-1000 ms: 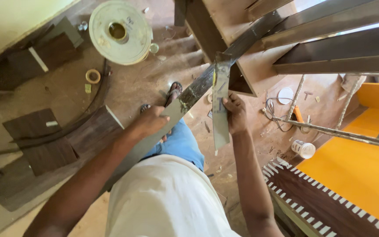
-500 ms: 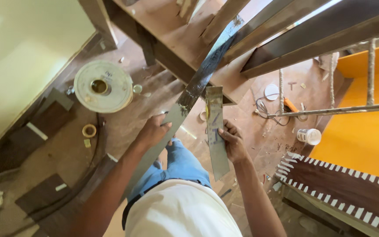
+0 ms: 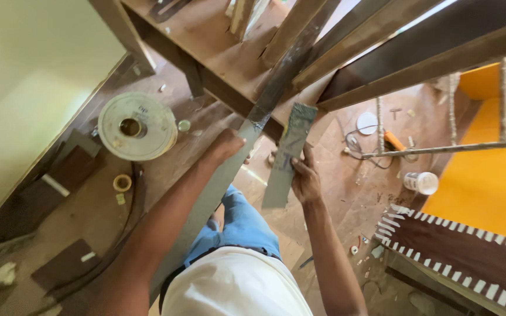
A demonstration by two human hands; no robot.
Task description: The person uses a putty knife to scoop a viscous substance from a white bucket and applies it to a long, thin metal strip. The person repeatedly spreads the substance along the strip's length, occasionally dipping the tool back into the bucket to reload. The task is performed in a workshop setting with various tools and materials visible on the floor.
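Hands: two in view, both the person's own, both raised in front of the body.
Left hand [image 3: 228, 144]: closed on a long grey strip [image 3: 218, 193]; the fingers are wrapped over its upper part, where the strip runs up toward the dark bench edge.
Right hand [image 3: 306, 178]: closed around a short grey strip [image 3: 286, 158], gripped at mid-length; the upper end of that strip is smeared dark and lies just beside the long strip's top.
Strips: two counted, both flat and grey, held side by side, near but apart at hand level.
Reel [image 3: 136, 126]: one, a round pale disc with a hollow core, lying flat on the floor [image 3: 77, 210] left of the hands.
Tape roll [image 3: 122, 183]: one, small, tan, on the floor below the reel.
Tub [image 3: 421, 182]: one white cylinder on its side, at the right near the orange sheet [image 3: 487, 187].
Labels: a small pale mark is seen on the reel's face; not legible.
Panel [image 3: 464, 257]: one dark board edged with white tabs, lower right.
Bench [image 3: 218, 52]: brown top with dark beams crossing above the hands.
Open room: a bare floor patch is seen between reel and legs; the right side is crowded with rods and cable.
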